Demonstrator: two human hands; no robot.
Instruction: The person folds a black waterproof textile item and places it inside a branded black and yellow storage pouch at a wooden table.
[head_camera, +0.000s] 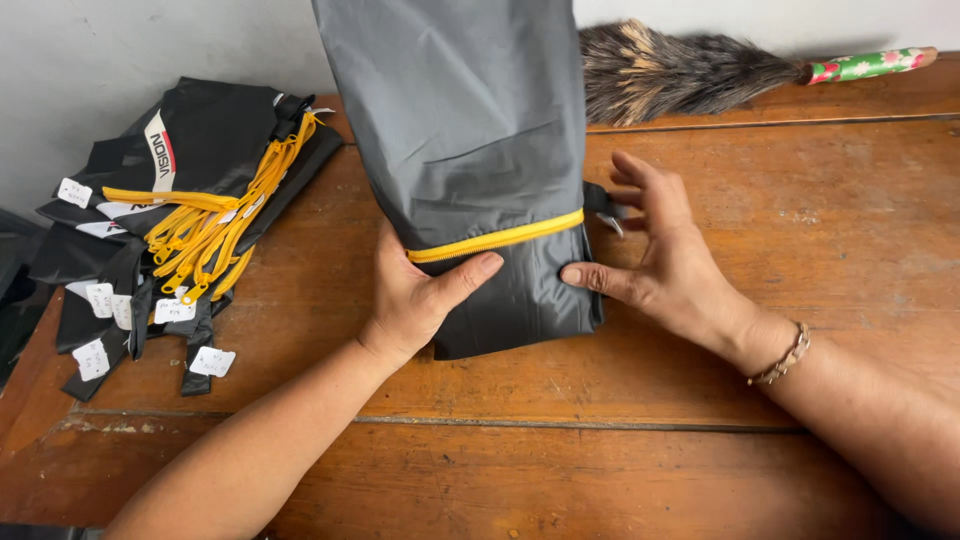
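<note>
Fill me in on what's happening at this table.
A person is pressing a grey bag with a yellow zipper flat on a wooden table. The left hand holds its lower left edge, thumb just under the zipper; the right hand is spread open against its right side, thumb on the fabric. To the left lies a pile of similar black bags with yellow zippers and white tags. A feather duster lies along the back edge.

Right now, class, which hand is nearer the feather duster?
Right. The right hand rests on the grey bag's right edge, just below the feather duster at the table's back. The left hand grips the bag's left side, farther away.
</note>
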